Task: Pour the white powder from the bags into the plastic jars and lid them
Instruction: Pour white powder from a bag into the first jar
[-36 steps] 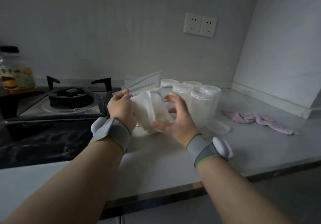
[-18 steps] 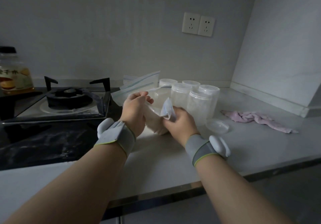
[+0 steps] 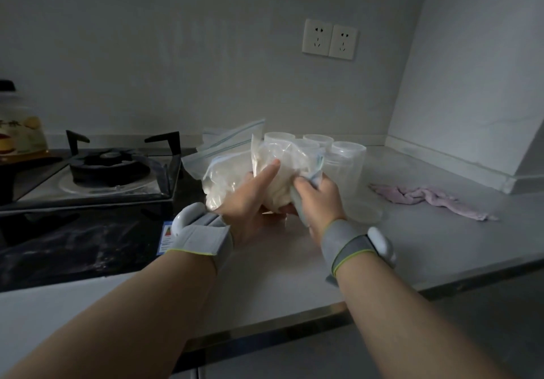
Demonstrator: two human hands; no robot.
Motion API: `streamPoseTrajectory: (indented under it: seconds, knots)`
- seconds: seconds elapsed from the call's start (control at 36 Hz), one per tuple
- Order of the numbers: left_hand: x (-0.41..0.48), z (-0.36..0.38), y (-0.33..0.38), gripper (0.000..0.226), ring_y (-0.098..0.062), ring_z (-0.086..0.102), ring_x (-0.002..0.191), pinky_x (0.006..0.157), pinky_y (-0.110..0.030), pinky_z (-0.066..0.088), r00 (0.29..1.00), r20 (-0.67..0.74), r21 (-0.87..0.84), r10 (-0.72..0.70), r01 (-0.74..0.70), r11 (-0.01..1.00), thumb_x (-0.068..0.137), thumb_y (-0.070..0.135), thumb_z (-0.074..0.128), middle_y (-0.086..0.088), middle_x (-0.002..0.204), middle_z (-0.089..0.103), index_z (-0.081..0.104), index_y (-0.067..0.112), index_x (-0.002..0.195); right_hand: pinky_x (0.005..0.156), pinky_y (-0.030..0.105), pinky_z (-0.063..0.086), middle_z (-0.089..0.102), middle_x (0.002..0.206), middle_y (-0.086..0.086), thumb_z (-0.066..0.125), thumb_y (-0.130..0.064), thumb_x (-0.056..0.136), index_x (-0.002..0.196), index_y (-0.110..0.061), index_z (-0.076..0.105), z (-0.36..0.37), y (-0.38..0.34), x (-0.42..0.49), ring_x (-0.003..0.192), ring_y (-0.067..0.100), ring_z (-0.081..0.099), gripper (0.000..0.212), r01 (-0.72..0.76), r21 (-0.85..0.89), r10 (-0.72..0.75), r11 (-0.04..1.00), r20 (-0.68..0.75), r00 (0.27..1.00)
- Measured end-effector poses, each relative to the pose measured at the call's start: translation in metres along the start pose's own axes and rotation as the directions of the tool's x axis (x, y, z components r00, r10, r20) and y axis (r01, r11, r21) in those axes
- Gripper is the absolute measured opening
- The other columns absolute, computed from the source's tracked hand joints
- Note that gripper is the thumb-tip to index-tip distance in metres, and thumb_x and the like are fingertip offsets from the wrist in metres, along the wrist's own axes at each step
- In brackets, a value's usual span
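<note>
Both hands are holding a clear zip-top plastic bag of white powder [image 3: 282, 172] just above the pale countertop [image 3: 279, 264], right in front of the cluster of clear cylindrical plastic jars [image 3: 348, 166]. The left hand [image 3: 250, 202] is gripping the bag from below, index finger lying straight along its side, while the right hand [image 3: 319, 199] is curling its fingers tight around the bag's blue-zipped edge.
</note>
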State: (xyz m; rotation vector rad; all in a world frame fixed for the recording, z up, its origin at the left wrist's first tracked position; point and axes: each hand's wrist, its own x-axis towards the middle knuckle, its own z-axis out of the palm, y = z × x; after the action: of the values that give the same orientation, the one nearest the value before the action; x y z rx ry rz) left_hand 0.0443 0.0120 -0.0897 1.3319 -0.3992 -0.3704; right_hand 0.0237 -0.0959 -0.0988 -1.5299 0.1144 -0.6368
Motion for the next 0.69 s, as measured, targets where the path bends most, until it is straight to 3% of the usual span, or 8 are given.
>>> streamPoseTrajectory:
  seconds: [0.06, 0.19, 0.28, 0.42, 0.5, 0.53, 0.64, 0.69]
  knots:
    - [0.000, 0.001, -0.001, 0.046, -0.018, 0.066, 0.069, 0.070, -0.031, 0.052, 0.999, -0.042, -0.015, 0.002, -0.003, 1.000, 0.090, 0.048, 0.051, -0.009, 0.092, 0.070, 0.059, 0.014, 0.119, 0.085, 0.054, 0.052, 0.069, 0.086, 0.004, 0.059, -0.013, 0.080, 0.084, -0.021, 0.062, 0.002, -0.003, -0.002, 0.090, 0.030, 0.067, 0.009, 0.005, 0.067, -0.006, 0.998, 0.014, 1.000]
    - [0.005, 0.001, -0.001, 0.029, -0.013, 0.059, 0.052, 0.043, -0.019, 0.046, 0.968, -0.242, -0.166, 0.064, -0.106, 0.980, 0.095, 0.038, 0.051, -0.008, 0.077, 0.060, 0.056, 0.011, 0.107, 0.089, 0.045, 0.052, 0.058, 0.116, 0.007, 0.072, -0.022, 0.076, 0.107, -0.030, 0.045, -0.003, -0.009, -0.005, 0.100, 0.022, 0.061, 0.042, -0.003, 0.119, 0.001, 0.993, 0.017, 1.000]
    - [0.008, -0.004, 0.000, 0.033, -0.015, 0.066, 0.077, 0.053, -0.027, 0.052, 0.947, -0.318, -0.224, 0.033, -0.109, 0.968, 0.094, 0.042, 0.050, -0.005, 0.102, 0.067, 0.054, 0.019, 0.118, 0.075, 0.042, 0.057, 0.050, 0.122, 0.001, 0.072, -0.020, 0.079, 0.100, -0.037, 0.043, -0.007, -0.012, -0.010, 0.097, 0.015, 0.059, 0.039, 0.085, 0.113, -0.092, 0.990, 0.055, 0.994]
    - [0.012, -0.008, 0.002, 0.041, -0.017, 0.062, 0.077, 0.053, -0.027, 0.046, 0.933, -0.358, -0.245, -0.023, -0.070, 0.967, 0.093, 0.038, 0.046, -0.007, 0.104, 0.064, 0.047, 0.017, 0.129, 0.051, 0.029, 0.052, 0.055, 0.108, -0.007, 0.071, -0.038, 0.066, 0.085, -0.036, 0.049, -0.004, -0.006, -0.008, 0.094, 0.024, 0.062, 0.029, 0.178, -0.053, -0.173, 0.983, 0.089, 0.981]
    - [0.014, -0.010, 0.001, 0.045, -0.022, 0.065, 0.081, 0.055, -0.030, 0.048, 0.935, -0.352, -0.222, -0.029, -0.053, 0.974, 0.090, 0.036, 0.045, -0.009, 0.112, 0.064, 0.044, 0.016, 0.131, 0.045, 0.025, 0.050, 0.061, 0.092, 0.006, 0.065, -0.023, 0.083, 0.079, -0.022, 0.055, -0.005, -0.002, -0.003, 0.084, 0.030, 0.065, 0.011, 0.183, -0.167, -0.171, 0.969, 0.079, 0.982]
    - [0.015, -0.010, 0.001, 0.044, -0.024, 0.066, 0.086, 0.056, -0.031, 0.050, 0.936, -0.352, -0.217, -0.028, -0.052, 0.975, 0.091, 0.037, 0.044, -0.010, 0.115, 0.064, 0.044, 0.017, 0.131, 0.045, 0.025, 0.050, 0.061, 0.086, 0.008, 0.061, -0.022, 0.087, 0.082, -0.017, 0.058, -0.005, -0.001, -0.002, 0.080, 0.027, 0.065, 0.007, 0.177, -0.180, -0.167, 0.968, 0.069, 0.983]
    - [0.015, -0.006, 0.003, 0.039, -0.028, 0.068, 0.088, 0.059, -0.036, 0.055, 0.941, -0.336, -0.232, -0.033, -0.048, 0.972, 0.098, 0.040, 0.040, -0.010, 0.108, 0.066, 0.047, 0.014, 0.127, 0.065, 0.047, 0.054, 0.059, 0.070, 0.009, 0.048, -0.051, 0.079, 0.081, -0.007, 0.057, -0.004, 0.000, -0.001, 0.070, 0.035, 0.058, 0.045, 0.208, -0.256, -0.223, 0.944, -0.030, 0.974]
    - [0.015, -0.006, 0.004, 0.038, -0.028, 0.069, 0.082, 0.058, -0.037, 0.056, 0.932, -0.360, -0.230, -0.041, -0.046, 0.972, 0.099, 0.040, 0.039, -0.010, 0.103, 0.066, 0.045, 0.012, 0.124, 0.067, 0.047, 0.052, 0.052, 0.056, -0.005, 0.050, -0.046, 0.084, 0.071, -0.011, 0.050, -0.004, -0.001, 0.000, 0.062, 0.033, 0.052, 0.038, 0.213, -0.250, -0.240, 0.944, -0.084, 0.967]
